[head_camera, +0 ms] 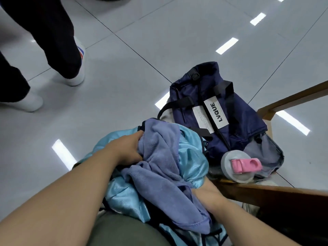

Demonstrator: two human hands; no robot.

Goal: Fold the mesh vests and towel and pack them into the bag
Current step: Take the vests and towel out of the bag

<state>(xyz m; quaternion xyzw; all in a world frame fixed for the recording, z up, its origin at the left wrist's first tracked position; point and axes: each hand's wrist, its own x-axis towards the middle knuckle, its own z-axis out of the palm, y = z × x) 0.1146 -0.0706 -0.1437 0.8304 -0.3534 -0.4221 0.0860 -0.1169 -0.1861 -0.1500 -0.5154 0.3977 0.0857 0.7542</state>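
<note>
Two hands hold one bundle: the purple-blue towel (159, 162) lies crumpled on top of the light blue vests (191, 153), all of it on the person's lap, just beside the bag (214, 96) on its near side. The step in hand looks like separating the towel from the vests, so that each can be folded alone. To do it well, lift the towel clear by an edge or corner, not by a fistful, and shake it flat before the first fold. The left hand (126, 151), arm stretched forward, grips a bunch of towel at the bundle's far left, fingers curled into the cloth. The right hand (205, 194) sits low at the bundle's near right, fingers buried under the fabric; it seems to hold cloth, though the grip is hidden. The bag lies slumped, with a pink-capped lid (239, 166) against its near end.
</note>
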